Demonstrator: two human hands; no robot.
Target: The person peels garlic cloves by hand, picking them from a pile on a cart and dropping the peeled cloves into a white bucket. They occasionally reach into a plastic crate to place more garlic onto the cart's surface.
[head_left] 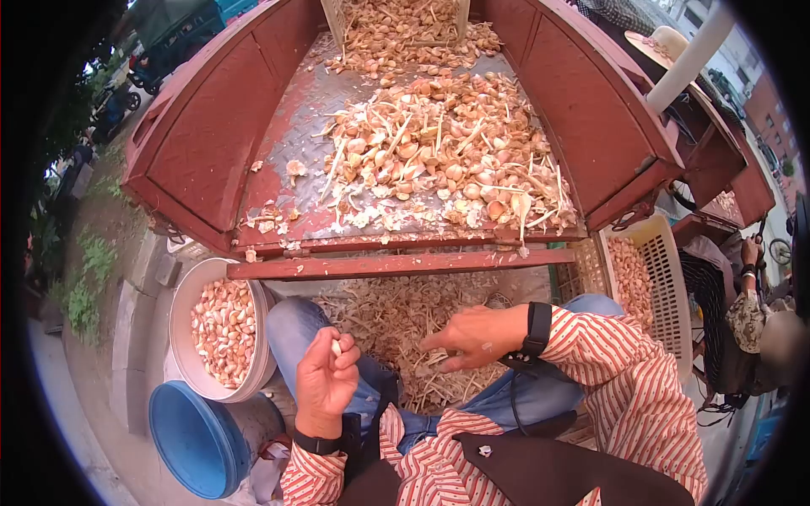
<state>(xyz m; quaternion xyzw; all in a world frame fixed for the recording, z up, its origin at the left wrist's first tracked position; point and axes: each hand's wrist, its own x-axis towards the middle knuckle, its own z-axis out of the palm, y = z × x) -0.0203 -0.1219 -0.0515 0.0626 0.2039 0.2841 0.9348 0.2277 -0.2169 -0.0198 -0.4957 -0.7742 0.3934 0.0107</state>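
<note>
My left hand (329, 371) is closed with its fingertips pinching a pale garlic clove (337, 347), over my left knee. To its right, my right hand (477, 336) hangs above the ground litter, index finger stretched out and thumb apart below it. Nothing shows between those fingers. Ahead of both hands, a heap of garlic cloves, bulbs and dry stalks (447, 152) lies on the bed of a red cart (270, 185). A white bucket (180, 325) beside my left knee contains loose garlic cloves (224, 329).
A blue bucket (198, 443) stands in front of the white one. Dry skins and stalks (405, 316) cover the ground between my legs. At right is a plastic crate (666, 270) with more cloves. Another person (742, 312) is at far right. The cart's front edge (396, 266) crosses ahead.
</note>
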